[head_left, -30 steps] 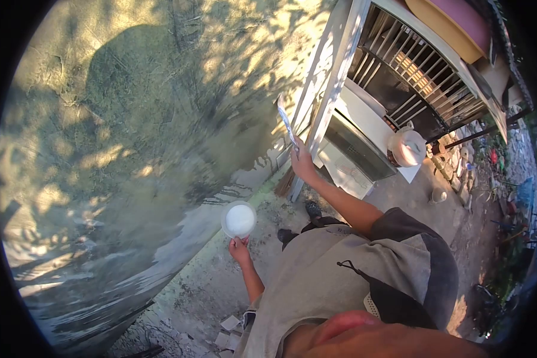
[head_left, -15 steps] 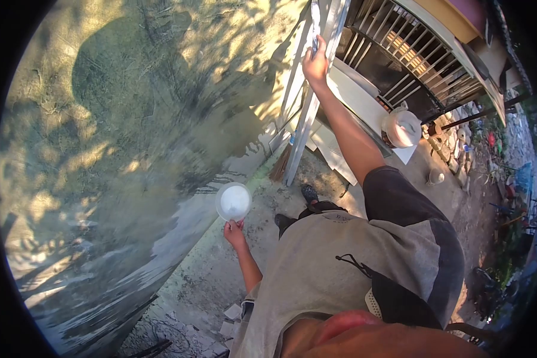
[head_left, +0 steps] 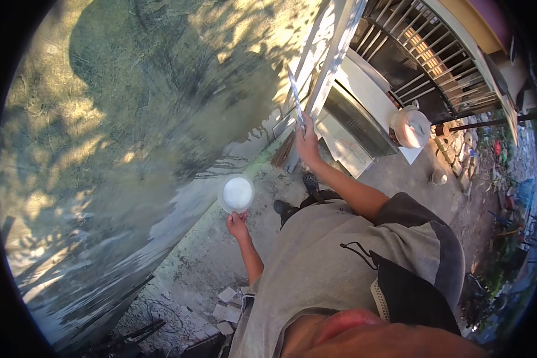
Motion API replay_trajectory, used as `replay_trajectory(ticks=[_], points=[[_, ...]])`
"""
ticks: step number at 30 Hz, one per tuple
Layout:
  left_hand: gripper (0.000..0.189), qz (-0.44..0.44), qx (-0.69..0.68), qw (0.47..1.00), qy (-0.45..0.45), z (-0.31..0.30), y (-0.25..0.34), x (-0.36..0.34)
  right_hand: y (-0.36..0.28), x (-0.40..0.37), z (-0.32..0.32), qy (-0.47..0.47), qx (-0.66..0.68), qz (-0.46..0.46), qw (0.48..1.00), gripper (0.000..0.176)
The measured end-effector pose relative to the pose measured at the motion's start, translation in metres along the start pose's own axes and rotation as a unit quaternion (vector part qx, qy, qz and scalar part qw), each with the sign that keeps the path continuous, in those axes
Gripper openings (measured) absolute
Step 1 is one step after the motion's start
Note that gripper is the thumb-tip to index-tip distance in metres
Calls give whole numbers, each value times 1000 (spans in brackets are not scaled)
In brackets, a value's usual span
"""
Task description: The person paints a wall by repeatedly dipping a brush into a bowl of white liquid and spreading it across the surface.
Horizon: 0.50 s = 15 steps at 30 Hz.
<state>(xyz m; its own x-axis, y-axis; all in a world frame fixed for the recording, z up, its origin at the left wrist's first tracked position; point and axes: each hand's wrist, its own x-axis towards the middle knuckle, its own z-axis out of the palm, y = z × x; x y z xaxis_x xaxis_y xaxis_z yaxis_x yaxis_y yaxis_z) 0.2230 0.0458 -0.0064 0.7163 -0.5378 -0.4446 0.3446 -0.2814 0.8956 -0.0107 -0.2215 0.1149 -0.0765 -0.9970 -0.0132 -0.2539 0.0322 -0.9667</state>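
Head view: the left hand pinches the near rim of a round translucent bowl with white contents, which lies just beyond the fingertips; the right hand's fingers wrap a slim pale-handled brush projecting past them toward the wall.

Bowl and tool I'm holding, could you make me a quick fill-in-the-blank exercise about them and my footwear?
The right hand holds the slim tool, while the bowl is in the ____ hand. The bowl's contents are ____ in colour. Counting each shoe on its own, the number in view is ____.

Missing words: left; white; two.
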Motion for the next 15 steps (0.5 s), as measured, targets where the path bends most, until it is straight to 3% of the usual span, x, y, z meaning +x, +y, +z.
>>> replay_trajectory(ticks=[3, 4, 7, 9, 11, 13, 14, 15], points=[[23, -1, 14, 1000, 9, 6, 8, 1, -31, 75, -22, 77, 0, -29, 997, 46], [20, 8, 3, 1000, 2, 5, 4, 5, -28, 104, -25, 119, -33, -104, 987, 47], [20, 18, -2, 1000, -8, 10, 4, 4, -27, 158, -26, 159, -19, -35, 986, 48], [20, 22, 0, 1000, -10, 16, 13, -1, 23, 195, -14, 250, -81, -197, 945, 47], [20, 14, -12, 1000, -3, 25, 24, -9, 5, 156, -14, 78, -24, 33, 996, 46], [20, 11, -26, 1000, -3, 22, 14, -5, 61, 117, 19, 52, -26, -37, 998, 46], [21, 5, -41, 999, -5, 21, 8, -4, 54, 76, 22, -26, 32, 21, 999, 45], [21, 2, -40, 999, -3, 21, 7, -7, 64, 40, 22, -94, -12, -4, 995, 43]])
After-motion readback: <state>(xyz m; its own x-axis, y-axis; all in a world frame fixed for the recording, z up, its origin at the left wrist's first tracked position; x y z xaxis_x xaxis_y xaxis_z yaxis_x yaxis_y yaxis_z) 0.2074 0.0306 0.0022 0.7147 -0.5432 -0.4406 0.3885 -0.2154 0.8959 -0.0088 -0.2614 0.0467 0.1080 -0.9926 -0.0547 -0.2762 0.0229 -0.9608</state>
